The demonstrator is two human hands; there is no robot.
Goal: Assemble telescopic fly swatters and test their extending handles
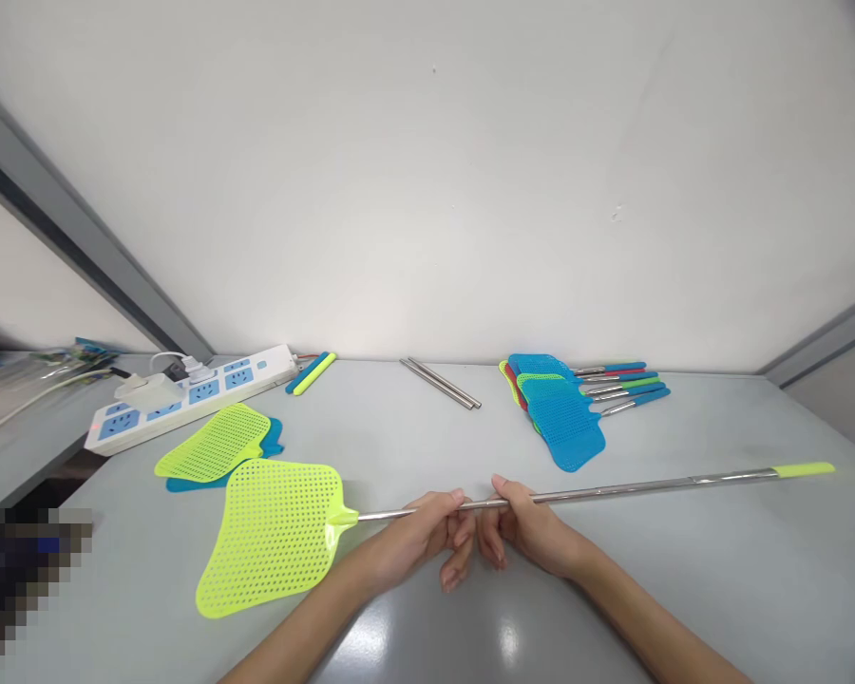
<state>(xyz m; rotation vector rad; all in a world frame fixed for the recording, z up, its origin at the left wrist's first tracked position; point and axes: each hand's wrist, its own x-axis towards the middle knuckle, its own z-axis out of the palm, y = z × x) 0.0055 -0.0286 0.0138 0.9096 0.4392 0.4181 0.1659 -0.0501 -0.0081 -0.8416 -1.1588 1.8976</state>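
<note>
A yellow-green fly swatter (275, 532) lies across the front of the table, its telescopic metal rod drawn out long toward a yellow-green grip at the far right. My left hand (427, 537) is closed on the rod near the perforated head, thumb on top. Close beside it, my right hand (531, 527) pinches the same rod from the front, with its fingers curled beneath. Behind the swatter's head, a loose yellow-green swatter head (218, 444) rests partly over a blue swatter head (198, 484).
A white power strip (199, 394) with plugs stands at the back left, near blue and yellow-green grips (314, 372). Two metal rods (440, 384) lie at the back middle. Several swatters with short rods are stacked at the back right, a blue swatter (562, 423) on top.
</note>
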